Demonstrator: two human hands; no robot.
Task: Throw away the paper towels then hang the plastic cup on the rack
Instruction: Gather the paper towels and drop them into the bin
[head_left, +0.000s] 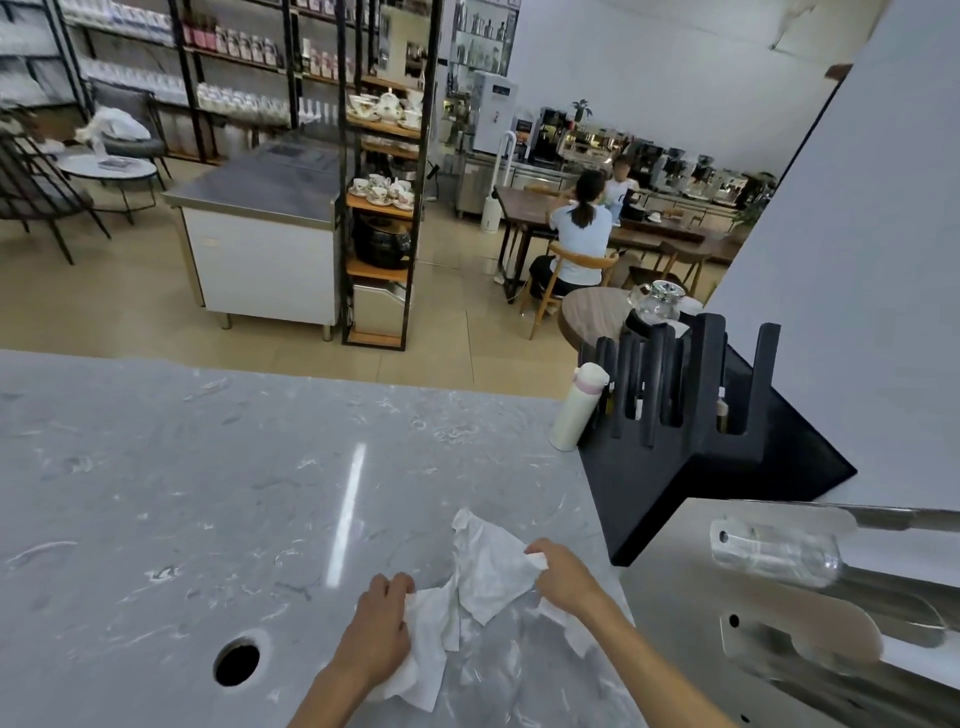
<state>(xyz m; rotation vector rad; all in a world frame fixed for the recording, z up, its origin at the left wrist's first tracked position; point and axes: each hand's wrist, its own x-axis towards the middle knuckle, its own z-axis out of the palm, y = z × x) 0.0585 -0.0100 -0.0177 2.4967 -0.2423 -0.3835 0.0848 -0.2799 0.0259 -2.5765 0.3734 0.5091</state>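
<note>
— Where are the paper towels (483, 571)?
— Near edge of the marble bench (156, 467), both hands on them: left hand (382, 623) pressing one sheet, right hand (558, 574) pinching another.
— And the plastic cup (774, 553)?
— Lying right, on the rack (831, 649).

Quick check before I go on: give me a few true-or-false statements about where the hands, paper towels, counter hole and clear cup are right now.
1. Both hands are on the paper towels. True: left hand and right hand each grip paper.
2. The round hole in the counter lies right of the towels. False: it lies left of them.
3. The plastic cup is in the left hand. False: it lies apart on the steel surface at the right.
4. A white bottle stands beside the black rack. True.
</note>
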